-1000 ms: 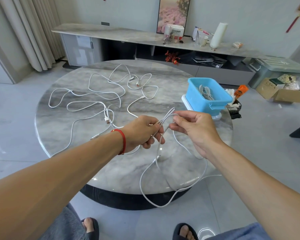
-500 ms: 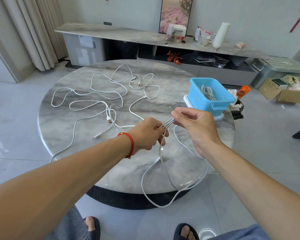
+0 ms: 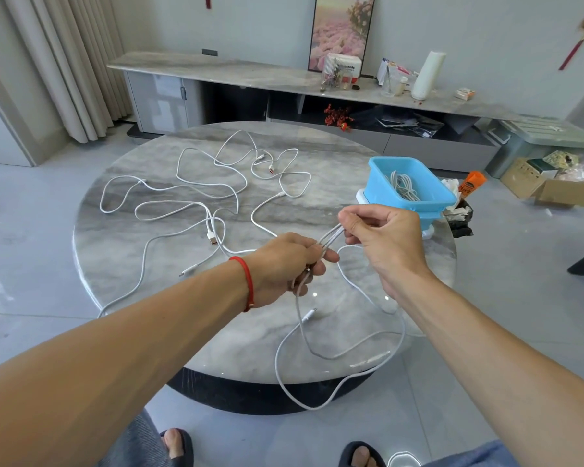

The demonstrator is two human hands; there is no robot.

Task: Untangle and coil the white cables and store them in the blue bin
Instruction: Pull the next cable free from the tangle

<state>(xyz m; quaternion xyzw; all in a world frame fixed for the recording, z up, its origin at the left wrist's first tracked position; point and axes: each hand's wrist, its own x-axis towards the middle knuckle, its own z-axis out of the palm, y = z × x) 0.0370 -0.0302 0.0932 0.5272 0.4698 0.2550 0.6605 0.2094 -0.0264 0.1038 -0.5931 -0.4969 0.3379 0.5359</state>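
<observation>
Several strands of the held cable [image 3: 331,236] run bunched between both hands; left hand [image 3: 285,266] clenches them, right hand [image 3: 383,235] pinches them; light, limp, likely springy; best gripped at the bundle's middle near the table's [image 3: 122,264] front edge.

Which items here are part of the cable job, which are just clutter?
Job:
- white cable held by left hand and right hand, looped strands between them
- loose white cables on the table
- blue bin, coiled cable inside

Clutter:
- cardboard box
- orange bottle
- white roll
- framed picture
</observation>
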